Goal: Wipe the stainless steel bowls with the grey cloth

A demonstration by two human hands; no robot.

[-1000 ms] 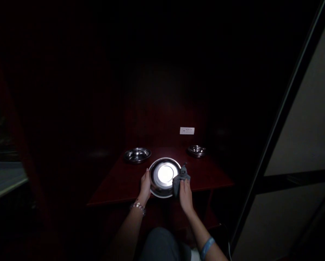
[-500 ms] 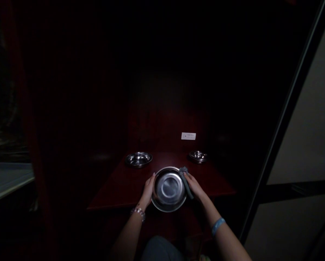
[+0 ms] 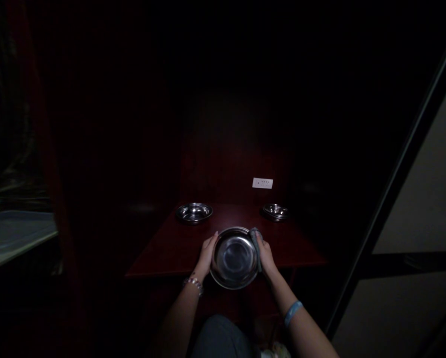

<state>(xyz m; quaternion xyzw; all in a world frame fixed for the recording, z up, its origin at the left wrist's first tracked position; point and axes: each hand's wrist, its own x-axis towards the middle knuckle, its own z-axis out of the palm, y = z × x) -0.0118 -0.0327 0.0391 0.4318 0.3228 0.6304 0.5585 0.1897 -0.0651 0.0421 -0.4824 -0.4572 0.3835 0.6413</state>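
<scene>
Between my hands is a shiny round metal bowl [image 3: 234, 258], held up in front of the desk edge with its flat base facing me. My left hand [image 3: 207, 253] grips its left rim, the thumb near the top. On the opposite side, my right hand [image 3: 265, 252] presses a grey cloth [image 3: 256, 237] against the rim. A wide metal bowl [image 3: 194, 213] rests on the dark red desk [image 3: 163, 256] at the back left. Smaller metal bowls [image 3: 275, 212], seemingly stacked, sit at the back right.
A white power socket [image 3: 262, 183] is on the back wall. Dark side panels flank the desk. To the far left a pale tray-like surface [image 3: 17, 233] juts in; a light panelled door [image 3: 413, 209] stands on the right. My knee [image 3: 223, 338] is below the bowl.
My right hand and the cloth have shifted a little along the bowl's right rim, and the cloth's hanging end is now tucked closer. The whole view has moved slightly.
</scene>
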